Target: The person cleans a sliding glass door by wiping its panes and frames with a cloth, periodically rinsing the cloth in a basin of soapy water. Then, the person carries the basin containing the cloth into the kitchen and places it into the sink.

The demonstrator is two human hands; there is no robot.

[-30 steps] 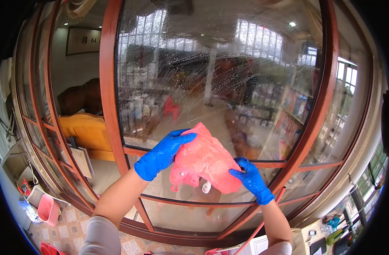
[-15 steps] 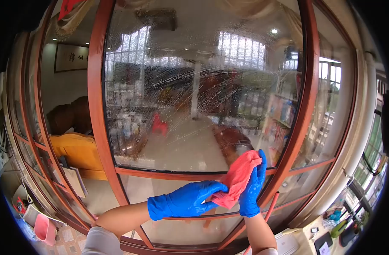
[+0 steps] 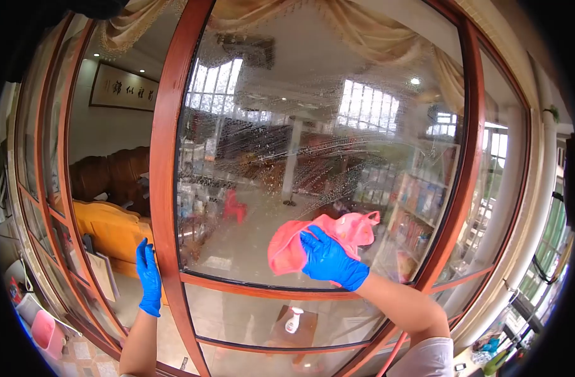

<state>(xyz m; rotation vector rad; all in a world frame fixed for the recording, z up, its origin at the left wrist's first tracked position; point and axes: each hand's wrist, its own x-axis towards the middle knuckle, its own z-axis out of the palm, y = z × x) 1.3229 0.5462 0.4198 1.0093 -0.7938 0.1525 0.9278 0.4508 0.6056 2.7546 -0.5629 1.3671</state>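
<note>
My right hand (image 3: 328, 254), in a blue rubber glove, presses a pink cloth (image 3: 287, 248) against the lower part of a large glass pane (image 3: 250, 188). The cloth is bunched and spreads out on both sides of the fingers. Water drops and streaks cover much of the middle of the pane. My left hand (image 3: 148, 279), also gloved in blue, is beside the red-brown wooden frame (image 3: 168, 151) at the pane's left. Its fingers stretch upward and it holds nothing; whether it touches the frame I cannot tell.
A white spray bottle (image 3: 293, 320) shows through the lower pane. A pink bucket (image 3: 47, 333) stands on the floor at lower left. A pink pole (image 3: 394, 352) leans at lower right, near a white pipe (image 3: 531, 232). Behind the glass is a yellow wooden bench (image 3: 108, 223).
My left hand has let go of the cloth and moved left to the frame. My right hand has brought the cloth left onto the glass, where it is spread wider. The view has shifted.
</note>
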